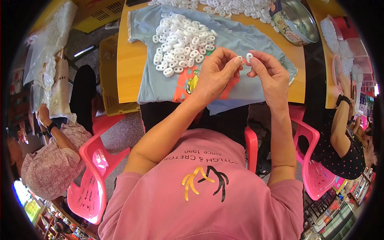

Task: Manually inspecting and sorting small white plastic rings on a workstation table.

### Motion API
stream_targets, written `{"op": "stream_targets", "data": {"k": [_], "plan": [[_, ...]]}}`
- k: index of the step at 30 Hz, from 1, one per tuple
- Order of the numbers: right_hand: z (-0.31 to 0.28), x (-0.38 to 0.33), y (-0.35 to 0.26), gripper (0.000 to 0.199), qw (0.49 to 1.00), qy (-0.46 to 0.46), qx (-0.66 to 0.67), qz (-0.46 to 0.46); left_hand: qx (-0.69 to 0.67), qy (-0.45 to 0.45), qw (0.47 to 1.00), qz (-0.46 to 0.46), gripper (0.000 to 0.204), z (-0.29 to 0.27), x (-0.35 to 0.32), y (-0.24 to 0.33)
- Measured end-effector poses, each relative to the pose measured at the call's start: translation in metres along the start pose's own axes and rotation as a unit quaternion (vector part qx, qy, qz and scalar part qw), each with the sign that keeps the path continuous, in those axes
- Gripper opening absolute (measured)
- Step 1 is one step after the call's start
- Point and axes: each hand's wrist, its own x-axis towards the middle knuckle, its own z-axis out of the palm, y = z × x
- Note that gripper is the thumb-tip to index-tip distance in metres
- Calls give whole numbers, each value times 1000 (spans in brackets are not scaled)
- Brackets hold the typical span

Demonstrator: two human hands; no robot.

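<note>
My right hand (273, 76) is closed in a pinch on a small white two-hole plastic piece (249, 56), held up between thumb and fingertips. Close beside it on the left, my left hand (219, 76) is also pinched. A tiny pale and reddish bit shows at its fingertips, too small to name. Both hands are above a light blue T-shirt (150, 86) with a red and yellow print, spread over the table. Just past my left hand, a heap of similar white two-hole pieces (180, 42) lies on the shirt.
More white pieces (236, 7) lie along the far side of the wooden table (127, 72). A round metal tin (298, 24) stands at the far right. A yellow crate (110, 76) is left of the table. People sit on both sides, near pink chairs (94, 176).
</note>
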Motion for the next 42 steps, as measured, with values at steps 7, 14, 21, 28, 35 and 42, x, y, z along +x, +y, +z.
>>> {"op": "stream_targets", "data": {"k": [7,14,21,28,35,42], "plan": [[5,-2,-5,24,997,-4,-74,-25,5,7,1000,-6,13,0,-1,1],[14,-4,4,23,994,12,-91,-63,-37,27,999,3,17,0,2,-4],[20,-4,4,20,992,32,-100,-77,-48,24,999,11,16,-3,2,-5],[31,-4,7,19,997,51,20,-54,-42,60,997,29,14,6,-1,-2],[16,-1,2,23,990,28,134,-24,171,8,977,129,25,6,-4,9],[12,-10,-16,37,976,-16,211,-48,132,-29,976,173,25,20,-6,27]]}}
